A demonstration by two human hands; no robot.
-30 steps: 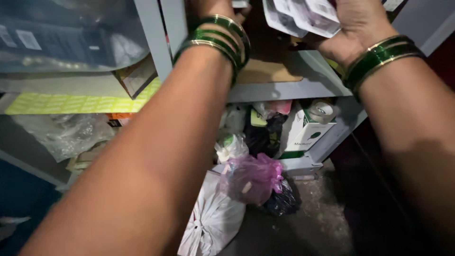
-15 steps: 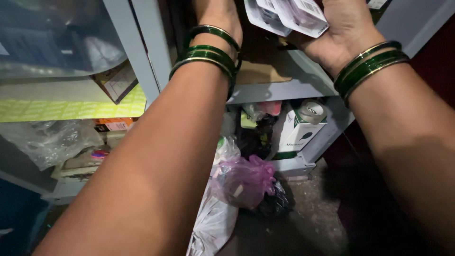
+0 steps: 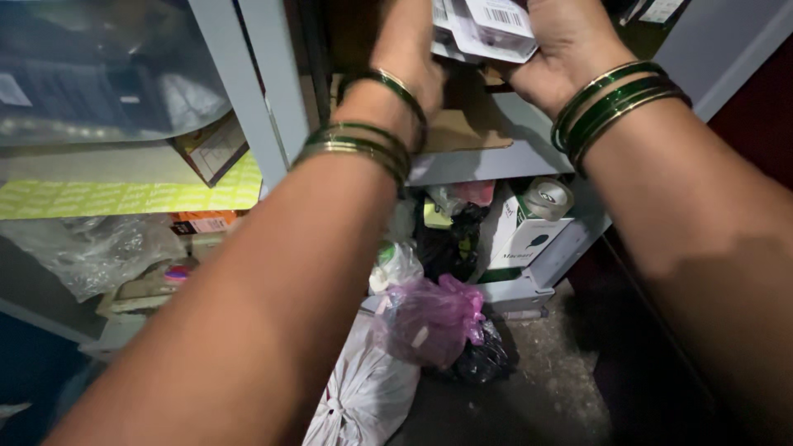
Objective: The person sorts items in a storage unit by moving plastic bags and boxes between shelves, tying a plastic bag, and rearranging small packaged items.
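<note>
Both my arms reach up to a grey metal shelf [image 3: 496, 161], each wrist ringed with green and gold bangles. My right hand [image 3: 562, 49] grips a flat stack of white plastic-wrapped packets [image 3: 487, 29] at the top edge of the view. My left hand [image 3: 409, 58] is raised beside it, its fingers at the left side of the same packets; the fingertips are cut off by the frame. A piece of brown cardboard [image 3: 462, 124] lies on the shelf under the hands.
A grey upright post [image 3: 248, 91] splits two shelf bays. Left bay: a clear plastic bin [image 3: 99, 74], yellow liner [image 3: 124, 198]. Below: a white and green carton [image 3: 516, 235], a purple bag [image 3: 429, 318], a white tied bag [image 3: 363, 396], a black bag [image 3: 479, 359] on the concrete floor.
The view has shifted slightly; both hands have stayed at the shelf with the packets, which now sit higher and partly out of the frame.
</note>
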